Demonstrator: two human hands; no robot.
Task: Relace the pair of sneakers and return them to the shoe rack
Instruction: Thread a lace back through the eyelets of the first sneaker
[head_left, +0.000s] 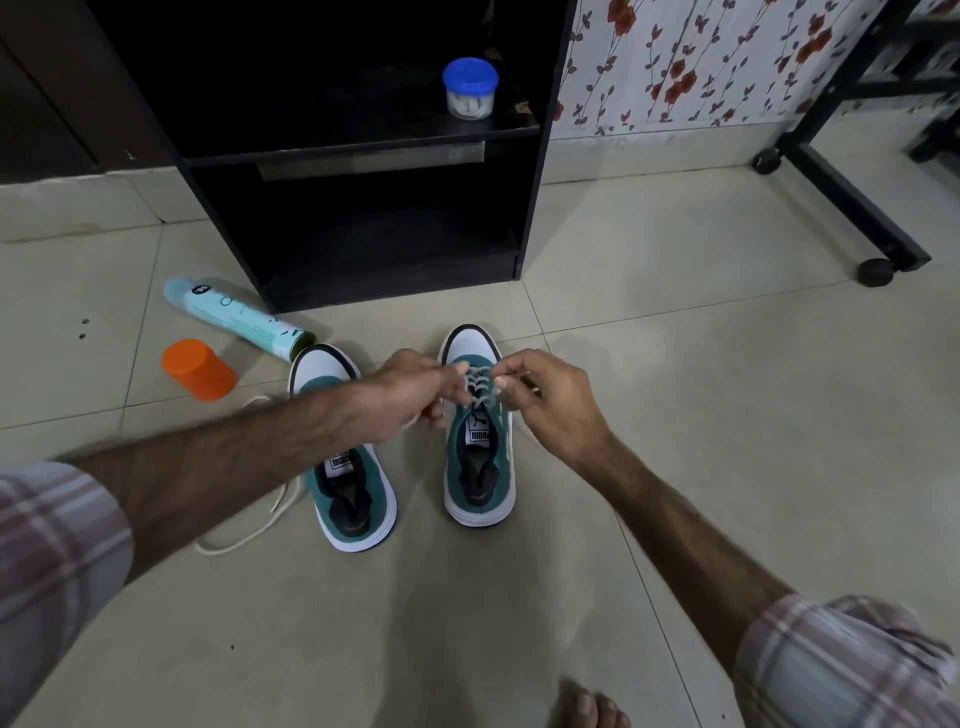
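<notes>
Soft cotton lace (477, 383), limp and light: I pinch one end in each of my hands, left hand (402, 397), right hand (545, 402), above the right sneaker (480, 467) on the floor (675, 415).

Two teal-and-white sneakers (410, 447) stand side by side on the floor, the right one (479, 457) partly laced.

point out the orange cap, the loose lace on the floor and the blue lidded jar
orange cap (199, 369), head view, on its side wall
loose lace (244, 538), head view, on the curved stretch lying on the tiles
blue lidded jar (470, 77), head view, on the blue lid
</notes>
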